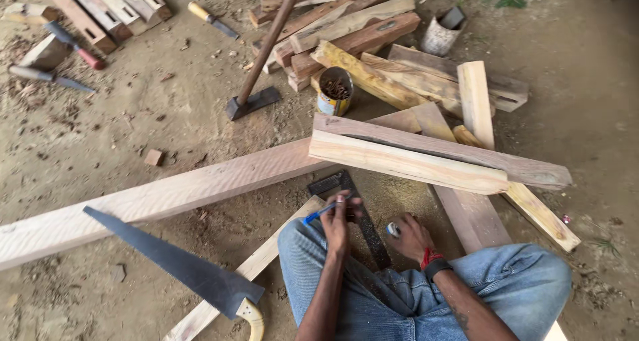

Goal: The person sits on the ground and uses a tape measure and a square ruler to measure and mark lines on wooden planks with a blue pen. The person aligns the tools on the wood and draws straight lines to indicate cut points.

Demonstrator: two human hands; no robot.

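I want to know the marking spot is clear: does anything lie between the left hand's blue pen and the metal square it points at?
Nothing visible does. The left hand holds the blue pen right beside the metal square, which the right hand steadies.

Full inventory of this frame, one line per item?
long beam: 1, pale, lying across the dirt left to centre
stacked planks: 2, pale and brown, centre right
handsaw: 1, dark blade, yellowish handle, bottom left
square: 1, dark metal, under the hands
pen: 1, blue, in left hand
nail tin: 1, rusty contents, top centre
sledgehammer: 1, wooden shaft, top centre
chisels: several, top left
offcut pile: many, top
left hand: holds pen
right hand: grips a small object
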